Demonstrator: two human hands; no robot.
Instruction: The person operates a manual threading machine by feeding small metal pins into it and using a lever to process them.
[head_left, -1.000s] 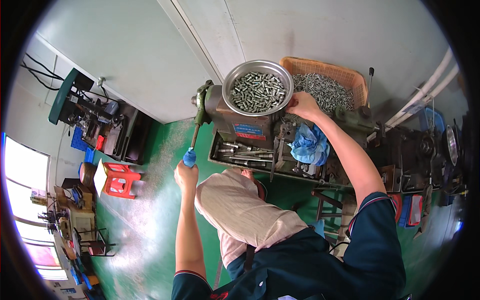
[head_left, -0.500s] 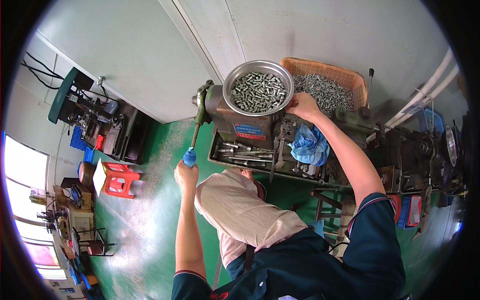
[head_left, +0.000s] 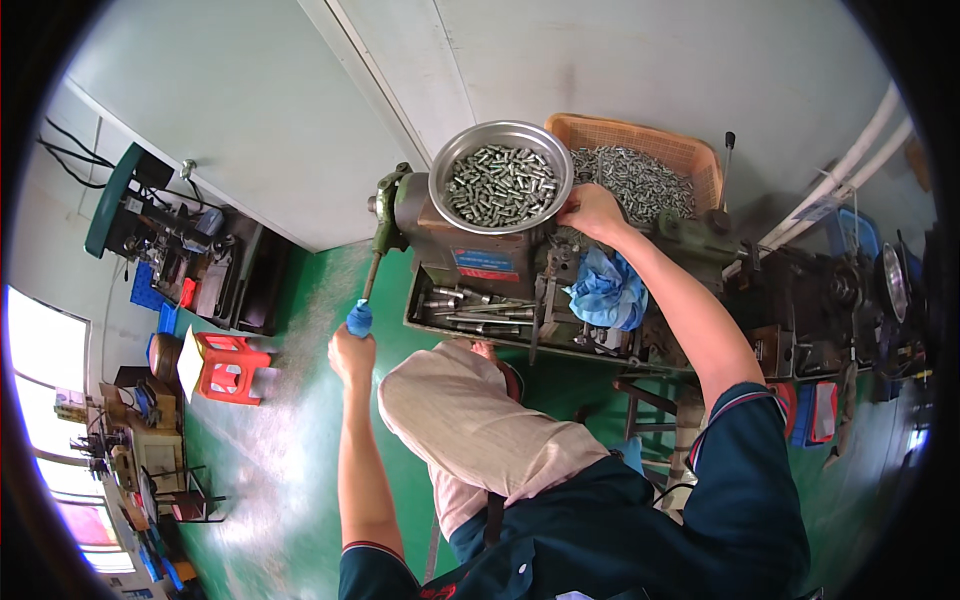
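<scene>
My left hand [head_left: 352, 355] is closed around the blue-wrapped end of a lever handle [head_left: 372, 280], which slopes down from the left end of a small bench machine [head_left: 462, 240]. On top of that machine rests a round metal bowl [head_left: 445, 205] full of small metal parts [head_left: 500, 185]. Just right of the bowl's rim, low over the machine's working end, my right hand [head_left: 592, 210] has its fingers pinched together. Their tips are partly hidden, so whatever they hold cannot be made out. A crumpled blue cloth [head_left: 608, 290] lies below my right wrist.
Behind the machine stands an orange plastic basket [head_left: 640, 130] with many more metal parts. A tray [head_left: 425, 322] under the machine holds metal rods and tools. A red stool [head_left: 232, 365] and another machine [head_left: 190, 235] stand at left. More machinery [head_left: 845, 290] is at right.
The whole view has shifted slightly, with the scene sitting a little further left. Both hands keep nearly the same places on the lever and beside the bowl.
</scene>
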